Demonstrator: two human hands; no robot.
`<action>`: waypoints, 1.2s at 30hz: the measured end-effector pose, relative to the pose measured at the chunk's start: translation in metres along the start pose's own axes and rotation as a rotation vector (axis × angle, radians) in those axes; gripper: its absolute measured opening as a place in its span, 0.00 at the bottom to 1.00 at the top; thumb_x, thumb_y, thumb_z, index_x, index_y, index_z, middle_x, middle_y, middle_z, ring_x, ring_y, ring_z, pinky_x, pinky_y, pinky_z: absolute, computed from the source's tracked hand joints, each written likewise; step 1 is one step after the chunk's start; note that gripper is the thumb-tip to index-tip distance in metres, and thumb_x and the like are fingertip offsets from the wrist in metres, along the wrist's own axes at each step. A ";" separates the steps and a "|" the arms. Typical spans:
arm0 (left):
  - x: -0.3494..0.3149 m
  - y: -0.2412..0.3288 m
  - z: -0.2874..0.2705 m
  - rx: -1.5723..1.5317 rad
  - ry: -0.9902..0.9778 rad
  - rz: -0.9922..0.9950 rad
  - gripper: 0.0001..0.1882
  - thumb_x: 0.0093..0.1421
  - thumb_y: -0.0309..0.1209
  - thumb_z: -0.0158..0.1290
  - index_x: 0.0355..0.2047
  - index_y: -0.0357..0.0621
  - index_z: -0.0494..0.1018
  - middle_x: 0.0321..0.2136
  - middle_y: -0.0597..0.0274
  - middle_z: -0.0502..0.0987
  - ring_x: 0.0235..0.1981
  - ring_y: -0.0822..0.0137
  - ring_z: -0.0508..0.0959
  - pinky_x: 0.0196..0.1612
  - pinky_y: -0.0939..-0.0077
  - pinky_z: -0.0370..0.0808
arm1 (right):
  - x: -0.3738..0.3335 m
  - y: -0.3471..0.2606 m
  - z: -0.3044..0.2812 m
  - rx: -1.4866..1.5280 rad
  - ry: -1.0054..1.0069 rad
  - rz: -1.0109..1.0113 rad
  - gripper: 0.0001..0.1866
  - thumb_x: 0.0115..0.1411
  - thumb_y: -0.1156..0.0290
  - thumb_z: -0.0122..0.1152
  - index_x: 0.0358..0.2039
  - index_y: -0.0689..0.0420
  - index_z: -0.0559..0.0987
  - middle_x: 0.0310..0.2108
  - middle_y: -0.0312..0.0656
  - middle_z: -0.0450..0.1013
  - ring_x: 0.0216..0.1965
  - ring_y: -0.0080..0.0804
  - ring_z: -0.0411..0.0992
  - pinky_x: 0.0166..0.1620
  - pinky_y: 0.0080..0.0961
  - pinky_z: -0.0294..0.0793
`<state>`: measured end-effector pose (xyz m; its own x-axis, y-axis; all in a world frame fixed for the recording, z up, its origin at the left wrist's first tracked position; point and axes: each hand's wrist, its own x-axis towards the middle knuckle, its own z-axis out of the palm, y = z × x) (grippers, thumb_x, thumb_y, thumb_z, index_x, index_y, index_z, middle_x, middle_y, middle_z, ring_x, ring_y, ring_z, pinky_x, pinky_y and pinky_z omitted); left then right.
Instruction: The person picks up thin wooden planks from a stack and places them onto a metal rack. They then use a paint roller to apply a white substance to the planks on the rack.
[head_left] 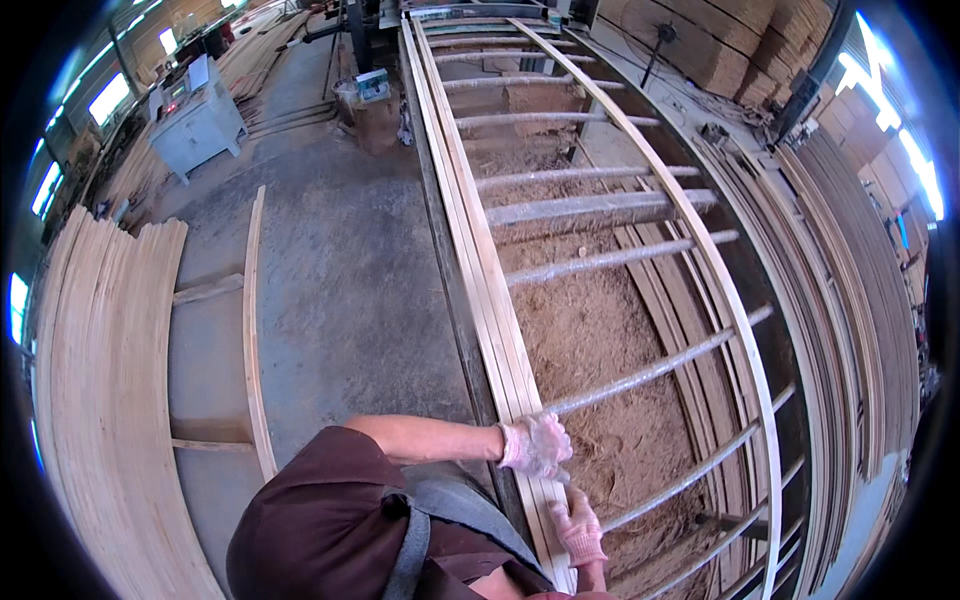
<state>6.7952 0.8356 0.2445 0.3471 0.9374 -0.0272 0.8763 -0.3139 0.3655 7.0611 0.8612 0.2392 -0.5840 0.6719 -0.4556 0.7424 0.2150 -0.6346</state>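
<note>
Long, pale wooden strips lie side by side along the left edge of a roller frame. My left hand, in a whitish-pink glove, reaches across them with its fingers curled over their right edge. Lower down, my right hand, also gloved, closes on the right side of the same strips. Their near ends are partly covered by my hands and body. Another single pale strip rests across the rollers farther right, apart from both hands.
Metal rollers span the frame above heaped sawdust. A stack of pale boards stands at left, beside a lone strip. Long brown boards lie at right. A grey cabinet stands at the far left.
</note>
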 end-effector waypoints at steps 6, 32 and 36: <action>-0.004 -0.011 0.000 -0.082 0.205 -0.014 0.31 0.63 0.60 0.52 0.44 0.41 0.79 0.32 0.52 0.80 0.41 0.48 0.81 0.50 0.50 0.75 | 0.036 -0.001 -0.002 0.018 -0.295 0.092 0.34 0.66 0.40 0.56 0.59 0.57 0.77 0.46 0.57 0.80 0.51 0.50 0.78 0.56 0.39 0.73; -0.167 -0.098 -0.074 -1.131 0.086 -0.030 0.22 0.70 0.44 0.58 0.55 0.42 0.79 0.50 0.54 0.84 0.54 0.65 0.81 0.58 0.70 0.75 | 0.176 -0.160 0.005 0.244 0.379 -0.258 0.26 0.68 0.57 0.61 0.57 0.64 0.75 0.43 0.49 0.79 0.41 0.39 0.78 0.43 0.33 0.79; -0.249 -0.188 -0.051 -1.142 0.222 -0.338 0.25 0.71 0.48 0.55 0.57 0.41 0.78 0.52 0.53 0.83 0.56 0.64 0.80 0.60 0.69 0.75 | 0.240 -0.282 0.056 -0.171 0.265 -0.315 0.33 0.64 0.56 0.63 0.63 0.65 0.72 0.50 0.58 0.79 0.52 0.51 0.78 0.58 0.39 0.75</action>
<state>6.5270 0.6689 0.2303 -0.0052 0.9870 -0.1605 0.0732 0.1605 0.9843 6.6928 0.9223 0.2737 -0.7027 0.7083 -0.0666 0.5980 0.5375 -0.5945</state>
